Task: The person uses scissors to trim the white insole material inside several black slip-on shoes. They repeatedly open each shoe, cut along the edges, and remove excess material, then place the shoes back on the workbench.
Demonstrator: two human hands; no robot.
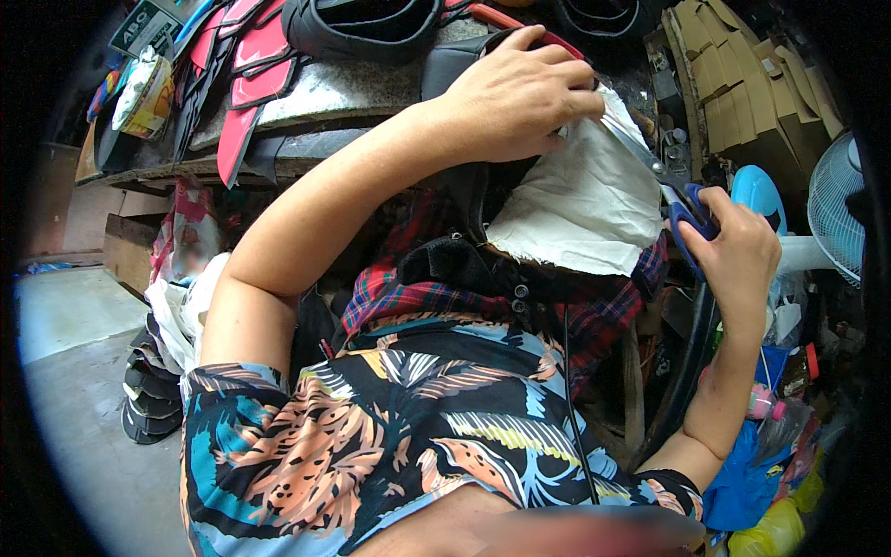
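Note:
A pair of scissors with blue handles (692,223) is gripped in my right hand (745,243), with fingers and thumb at the handle loops. Its metal blades point up and left along the far right edge of a white cloth (585,206). My left hand (531,97) pinches the cloth near its top edge, close to the blade tips; its fingers partly cover what lies beneath. The cloth drapes down toward my lap, its lower edge slightly frayed. A black leather-like piece (447,69) shows beside my left hand, and a red-edged item lies just beyond the fingers.
On the worktable (329,97) lie red and black cut pieces (262,70) and a black shoe-like upper (367,28). At right are stacked brown cardboard pieces (742,79), a white fan (838,209) and plastic bags (742,473). Black stacked items (153,395) rest on the floor at left.

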